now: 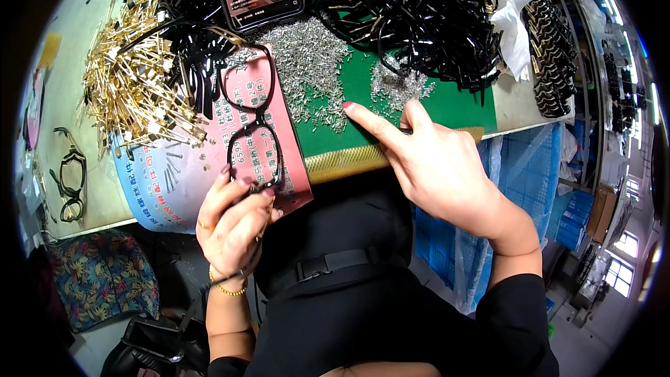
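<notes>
Black, glossy eyeglass frame (259, 120), rounded double rims | left hand (236, 227): grip clasping its near end | right hand (441, 171): forefinger extended, grip indiscernible

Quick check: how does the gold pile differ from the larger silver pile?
The gold pile holds long, thin sticks; the larger silver pile holds much shorter bits. The gold pile lies left of the rims of the held glasses frame; the larger silver pile lies mostly to their right. Both are loose, shiny heaps.
</notes>
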Demonstrator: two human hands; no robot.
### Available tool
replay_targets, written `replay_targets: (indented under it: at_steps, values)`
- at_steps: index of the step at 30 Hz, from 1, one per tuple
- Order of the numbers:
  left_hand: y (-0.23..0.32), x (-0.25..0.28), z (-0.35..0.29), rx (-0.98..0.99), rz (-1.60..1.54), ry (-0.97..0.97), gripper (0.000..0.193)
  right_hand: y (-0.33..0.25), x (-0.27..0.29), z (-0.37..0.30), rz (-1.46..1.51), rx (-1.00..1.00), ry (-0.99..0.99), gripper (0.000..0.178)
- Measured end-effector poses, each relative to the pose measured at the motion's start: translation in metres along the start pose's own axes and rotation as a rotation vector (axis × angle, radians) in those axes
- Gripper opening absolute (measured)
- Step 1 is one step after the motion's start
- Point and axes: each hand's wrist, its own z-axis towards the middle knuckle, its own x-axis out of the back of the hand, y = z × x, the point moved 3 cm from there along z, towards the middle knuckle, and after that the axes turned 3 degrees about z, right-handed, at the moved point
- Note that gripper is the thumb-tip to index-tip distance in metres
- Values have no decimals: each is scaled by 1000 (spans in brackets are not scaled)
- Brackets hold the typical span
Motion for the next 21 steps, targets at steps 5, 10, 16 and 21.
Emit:
replay_targets:
  at_steps: [5, 10, 16, 21]
  values:
    - [-3, -4, 11, 114, -71, -27, 29, 7, 6, -4, 126, -4, -41, 67]
    - [-6, -3, 13, 145, -158, -25, 30, 8, 7, -3, -25, 37, 0, 66]
    - [-6, -5, 11, 166, -159, -10, 32, 9, 6, -4, -74, 54, -12, 65]
    - [-7, -4, 10, 171, -175, -1, 32, 10, 4, -3, -22, 82, 19, 63]
